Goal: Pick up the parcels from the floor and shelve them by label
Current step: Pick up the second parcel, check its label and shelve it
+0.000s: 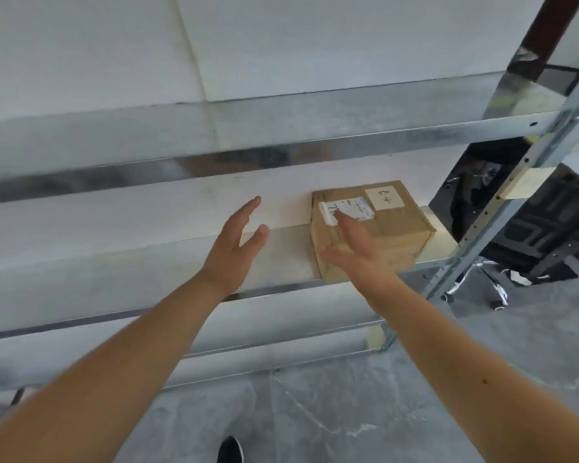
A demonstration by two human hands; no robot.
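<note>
Two bare forearms reach forward toward a metal shelf unit. The right hand is open, fingers spread and extended, and holds nothing; its fingertips overlap the top of a cardboard box, though whether they actually touch it cannot be told. The left hand is also open and empty, palm turned inward, thumb apart from the fingers, raised in front of the bare shelf board just left of the box.

The box is small, brown and roughly cube-shaped, with slightly crushed corners and tape across its top. On top sit a printed shipping label with handwritten digits on a white strip, partly covered by the right fingertips, and a plain pale sticker with handwritten characters.

The box rests on the pale shelf, near its right end, close to the perforated metal upright. Below lies a grey concrete floor, with the toe of a dark shoe at the bottom edge.
</note>
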